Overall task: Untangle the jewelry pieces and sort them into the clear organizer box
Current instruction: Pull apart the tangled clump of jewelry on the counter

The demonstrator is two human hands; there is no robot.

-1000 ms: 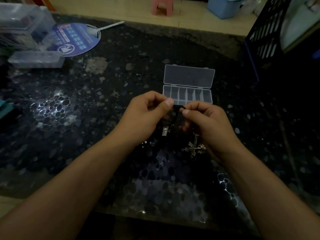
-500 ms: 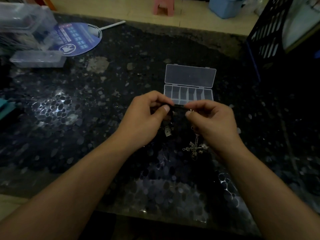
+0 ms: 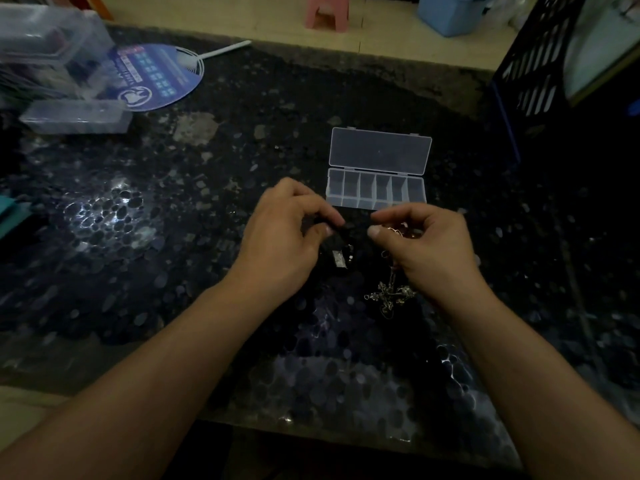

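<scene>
- Currently, a thin black cord [image 3: 353, 226] is pinched taut between the left hand [image 3: 287, 244] and the right hand [image 3: 429, 247], its long axis running left to right.
- A tangled silver chain cluster [image 3: 389, 295] hangs below the right hand.
- The open clear plastic organizer box [image 3: 375, 194] lies just beyond the fingertips.

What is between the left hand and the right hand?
In the head view, a dark cord spans from left hand to right hand; a small silver pendant hangs below.

The tabletop [image 3: 173, 271] is glossy dark stone, flecked with pale pebbles. The organizer box [image 3: 379, 157] is clear, smooth plastic — as is the storage box [image 3: 74, 116]. The tangled chains [image 3: 389, 296] are shiny silver metal; the stool [image 3: 327, 10] — matt pink plastic.
</scene>
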